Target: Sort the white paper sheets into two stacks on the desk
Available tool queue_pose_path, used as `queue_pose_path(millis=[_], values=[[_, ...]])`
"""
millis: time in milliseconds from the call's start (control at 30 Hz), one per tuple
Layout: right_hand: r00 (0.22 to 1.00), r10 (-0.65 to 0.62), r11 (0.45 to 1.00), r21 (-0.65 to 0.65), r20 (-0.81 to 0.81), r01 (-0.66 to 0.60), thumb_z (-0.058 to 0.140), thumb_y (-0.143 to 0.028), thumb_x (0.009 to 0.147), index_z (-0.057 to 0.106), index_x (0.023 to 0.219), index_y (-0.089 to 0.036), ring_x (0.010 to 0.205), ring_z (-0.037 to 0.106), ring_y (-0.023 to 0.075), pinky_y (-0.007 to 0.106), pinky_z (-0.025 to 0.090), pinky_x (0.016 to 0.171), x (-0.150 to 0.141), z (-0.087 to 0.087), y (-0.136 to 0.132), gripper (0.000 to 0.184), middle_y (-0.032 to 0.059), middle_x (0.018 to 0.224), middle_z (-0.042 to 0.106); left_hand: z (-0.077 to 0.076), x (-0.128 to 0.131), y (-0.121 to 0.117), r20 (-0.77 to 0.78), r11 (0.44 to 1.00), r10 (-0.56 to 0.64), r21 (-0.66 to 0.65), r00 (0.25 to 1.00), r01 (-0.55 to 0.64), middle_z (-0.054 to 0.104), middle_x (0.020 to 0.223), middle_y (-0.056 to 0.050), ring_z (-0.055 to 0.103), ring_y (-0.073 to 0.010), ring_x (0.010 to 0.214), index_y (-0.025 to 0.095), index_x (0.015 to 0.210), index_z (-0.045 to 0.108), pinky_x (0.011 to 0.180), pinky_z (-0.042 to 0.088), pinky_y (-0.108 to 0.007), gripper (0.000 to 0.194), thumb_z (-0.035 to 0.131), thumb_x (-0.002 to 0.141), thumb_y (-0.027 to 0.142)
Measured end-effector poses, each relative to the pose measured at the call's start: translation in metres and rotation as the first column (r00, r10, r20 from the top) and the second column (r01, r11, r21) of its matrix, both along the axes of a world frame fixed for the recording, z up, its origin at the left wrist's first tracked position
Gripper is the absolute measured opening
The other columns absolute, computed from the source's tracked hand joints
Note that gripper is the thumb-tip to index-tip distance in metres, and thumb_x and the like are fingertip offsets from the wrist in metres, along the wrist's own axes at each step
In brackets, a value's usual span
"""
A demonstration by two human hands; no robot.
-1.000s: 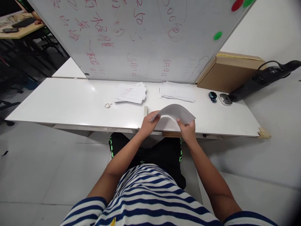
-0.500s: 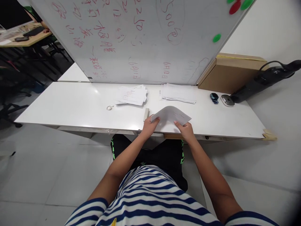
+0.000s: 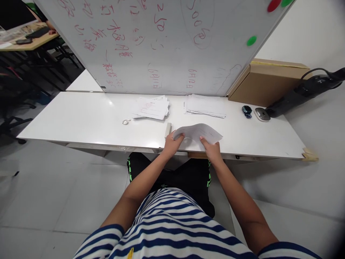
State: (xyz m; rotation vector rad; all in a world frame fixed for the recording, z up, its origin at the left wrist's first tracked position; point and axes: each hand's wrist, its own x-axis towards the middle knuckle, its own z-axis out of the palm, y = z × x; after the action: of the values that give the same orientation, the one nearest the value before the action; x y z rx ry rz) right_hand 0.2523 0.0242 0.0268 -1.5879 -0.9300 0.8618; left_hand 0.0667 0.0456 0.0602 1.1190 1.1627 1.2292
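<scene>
Between my two hands a sheet of paper bows upward over the front of the white desk. My left hand pinches its left side, thumb on top. At the right side, my right hand grips the same sheet with the thumb on top; the fingers beneath are hidden. Just beyond my left hand lies a small whitish bar. Further back are a loose stack of papers on the left and a second stack of papers on the right.
A whiteboard with red writing stands along the back of the desk. At right are a cardboard box, a dark watch, a mouse and a black bottle. A small white ring-like item lies left.
The sheet's far edge has flattened into a wavier curve, and its right corner reaches slightly further right. Both hands keep their hold, almost in place. The view has shifted slightly.
</scene>
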Motion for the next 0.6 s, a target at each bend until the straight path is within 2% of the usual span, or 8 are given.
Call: queue_pose_path(millis=[67,200,300,500,600], values=[[1.000,0.002,0.999,-0.045,0.012,-0.002,0.075,-0.047,0.070,0.068,0.107,-0.016,0.111,0.062,0.0304,0.047,0.047,0.100,-0.001,0.002,-0.002,0.050,0.0138,0.113,0.070,0.000,0.000,0.000,0.004,0.999,0.022,-0.024,1.000,-0.022,0.072,0.093,-0.006,0.064,-0.0250,0.095,0.020,0.091,0.074,0.088,0.048,-0.035,0.016,0.072,0.078,0.028],[0.997,0.036,0.999,0.005,0.066,-0.036,0.071,-0.047,0.074,0.068,0.107,-0.016,0.115,0.060,0.0291,0.046,0.044,0.103,-0.005,0.004,-0.004,0.045,0.0126,0.113,0.070,-0.004,0.000,-0.001,-0.017,0.999,0.046,0.008,0.999,-0.046,0.072,0.095,-0.005,0.064,-0.0242,0.096,0.021,0.096,0.074,0.090,0.047,-0.034,0.018,0.070,0.080,0.030],[0.997,0.056,0.998,-0.014,0.062,-0.055,0.068,-0.047,0.076,0.068,0.108,-0.015,0.115,0.060,0.0291,0.045,0.045,0.102,-0.007,0.004,-0.004,0.045,0.0132,0.114,0.070,-0.007,0.000,-0.001,-0.041,0.999,0.031,0.024,0.999,-0.030,0.072,0.097,-0.005,0.064,-0.0245,0.099,0.021,0.098,0.073,0.090,0.047,-0.033,0.020,0.069,0.082,0.033],[0.993,0.032,0.999,-0.038,0.113,-0.028,0.066,-0.048,0.077,0.069,0.104,-0.013,0.116,0.060,0.0276,0.040,0.045,0.102,-0.006,0.004,-0.004,0.044,0.0129,0.112,0.071,-0.014,-0.005,0.002,-0.250,0.996,-0.001,0.089,0.968,0.024,0.071,0.101,-0.002,0.064,-0.0238,0.101,0.023,0.103,0.069,0.087,0.051,-0.035,0.027,0.060,0.087,0.043],[0.993,0.047,0.997,-0.067,0.108,-0.040,0.065,-0.048,0.078,0.068,0.108,-0.014,0.116,0.060,0.0272,0.039,0.045,0.102,-0.007,0.003,-0.006,0.046,0.0124,0.115,0.070,-0.017,-0.006,0.003,-0.297,0.994,0.001,0.102,0.955,0.031,0.071,0.102,-0.002,0.065,-0.0235,0.101,0.023,0.102,0.068,0.087,0.052,-0.035,0.028,0.058,0.089,0.044]])
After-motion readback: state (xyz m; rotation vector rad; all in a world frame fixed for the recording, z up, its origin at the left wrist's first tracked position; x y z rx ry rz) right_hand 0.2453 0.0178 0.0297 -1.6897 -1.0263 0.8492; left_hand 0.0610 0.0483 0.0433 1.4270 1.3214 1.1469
